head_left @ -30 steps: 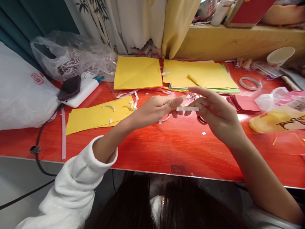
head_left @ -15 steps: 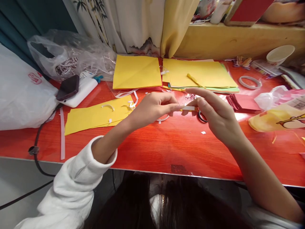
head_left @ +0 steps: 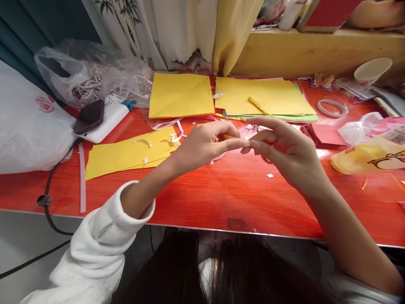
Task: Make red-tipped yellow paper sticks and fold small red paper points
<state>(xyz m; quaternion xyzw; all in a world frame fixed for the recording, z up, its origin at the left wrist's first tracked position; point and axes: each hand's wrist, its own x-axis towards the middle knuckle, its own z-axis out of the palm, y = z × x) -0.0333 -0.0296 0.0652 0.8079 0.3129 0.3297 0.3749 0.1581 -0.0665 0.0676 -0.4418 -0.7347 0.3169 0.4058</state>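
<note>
My left hand (head_left: 210, 143) is closed in a pinch above the red table (head_left: 202, 198). A sliver of a small yellow paper piece (head_left: 225, 137) shows between its fingers, and the rest is hidden. My right hand (head_left: 284, 152) meets it tip to tip, thumb and forefinger pressed together. What the right fingertips pinch is too small to make out. Below and left of my left hand lie yellow paper strips (head_left: 126, 158) with curled white scraps (head_left: 179, 134) on them. Behind the hands are a left yellow paper stack (head_left: 182, 95) and a right one (head_left: 262, 95).
A yellow twisted paper stick (head_left: 257, 105) rests on the right stack. To the right are dark red paper cards (head_left: 327, 136), a tape roll (head_left: 332, 107) and a yellow-tinted cup (head_left: 354, 158). At left are a phone (head_left: 90, 116), a white bag (head_left: 34, 122) and a black cable (head_left: 49, 181).
My fingertips have drawn together, and the white-faced strip seen between them before is now hidden. The yellow piece shows inside my left hand instead. The table items stay put.
</note>
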